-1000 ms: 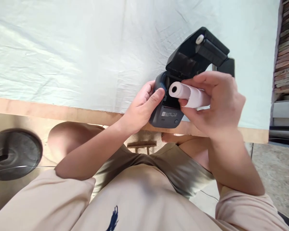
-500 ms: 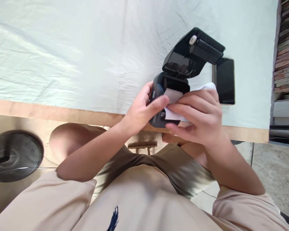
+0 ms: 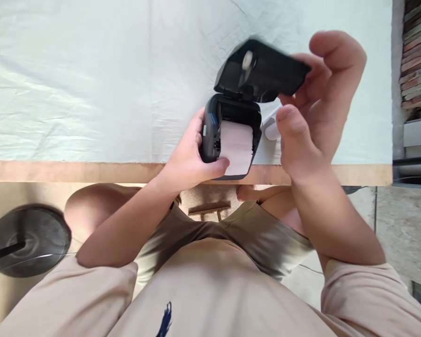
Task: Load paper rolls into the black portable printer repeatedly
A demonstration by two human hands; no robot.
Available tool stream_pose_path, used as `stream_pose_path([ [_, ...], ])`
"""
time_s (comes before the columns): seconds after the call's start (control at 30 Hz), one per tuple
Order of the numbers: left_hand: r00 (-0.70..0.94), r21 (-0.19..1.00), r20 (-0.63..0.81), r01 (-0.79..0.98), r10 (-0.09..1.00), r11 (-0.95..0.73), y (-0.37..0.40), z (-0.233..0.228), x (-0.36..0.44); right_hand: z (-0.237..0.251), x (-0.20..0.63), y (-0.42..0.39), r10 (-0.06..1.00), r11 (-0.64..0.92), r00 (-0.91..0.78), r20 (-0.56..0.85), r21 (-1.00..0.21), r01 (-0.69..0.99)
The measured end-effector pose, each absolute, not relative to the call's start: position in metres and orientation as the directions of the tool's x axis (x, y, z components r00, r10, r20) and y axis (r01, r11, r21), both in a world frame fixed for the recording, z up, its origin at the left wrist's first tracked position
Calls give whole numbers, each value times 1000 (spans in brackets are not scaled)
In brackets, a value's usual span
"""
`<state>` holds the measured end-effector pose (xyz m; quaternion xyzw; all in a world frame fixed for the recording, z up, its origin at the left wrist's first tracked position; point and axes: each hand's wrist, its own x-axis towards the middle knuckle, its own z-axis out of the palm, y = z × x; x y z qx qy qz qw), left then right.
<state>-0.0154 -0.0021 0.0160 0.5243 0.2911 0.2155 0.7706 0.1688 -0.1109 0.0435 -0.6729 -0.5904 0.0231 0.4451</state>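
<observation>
A black portable receipt printer (image 3: pixel 210 145) is held over the table's near edge, its lid (image 3: pixel 266 70) raised. White paper (image 3: pixel 236 145) lies in the printer's bay and reaches over its front. My left hand (image 3: pixel 192 157) grips the printer body from the left, thumb resting at the paper's lower left edge. My right hand (image 3: pixel 315 103) is at the right end of the lid, with some fingers curled behind it and the thumb standing apart below. A small white piece (image 3: pixel 272 131), probably paper, shows between the printer and my right hand.
A pale, wrinkled cloth covers the table (image 3: pixel 91 84), which has a bare wooden near edge (image 3: pixel 73 172). At the right stands a stack of thin reddish pieces (image 3: pixel 416 70). A round black base (image 3: pixel 28 241) is on the floor at lower left.
My right hand has left the paper and moved up to the lid, which has swung slightly. More paper shows in the bay. The dark phone-like device on the right is now hidden.
</observation>
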Motion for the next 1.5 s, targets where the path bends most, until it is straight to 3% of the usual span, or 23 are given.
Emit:
stream_pose_path([
  [0.2,773,965,-134,-41,620,258,-3,10,-26,44,148,-117,844,105,317,433,-713,693],
  [0.33,797,965,-89,-81,598,251,-3,6,-29,31,145,-119,885,51,273,378,-660,749],
  [0.53,741,929,-103,-167,664,331,-4,3,-26,8,153,-118,936,-77,307,173,-749,658],
  [0.7,745,922,-112,-169,657,349,-5,5,-25,-5,159,-112,946,-23,273,174,-805,592],
  [0.83,737,898,-77,-241,671,368,-8,5,-21,-3,159,-110,947,-90,300,117,-798,596],
  [0.97,702,907,-4,-297,712,298,-9,2,-17,9,155,-113,940,-15,279,196,-794,608],
  [1.13,691,871,-37,-332,721,363,-7,2,-16,21,164,-119,955,174,99,278,-801,572],
  [1.27,688,827,-141,-314,712,467,-6,6,-13,27,176,-121,892,284,27,450,-608,741],
  [1.37,729,818,-121,-311,673,484,-6,7,-12,35,172,-123,861,115,153,485,-479,870],
  [1.5,738,844,-163,-239,655,480,-7,7,-14,48,155,-123,705,-48,374,603,-485,873],
])
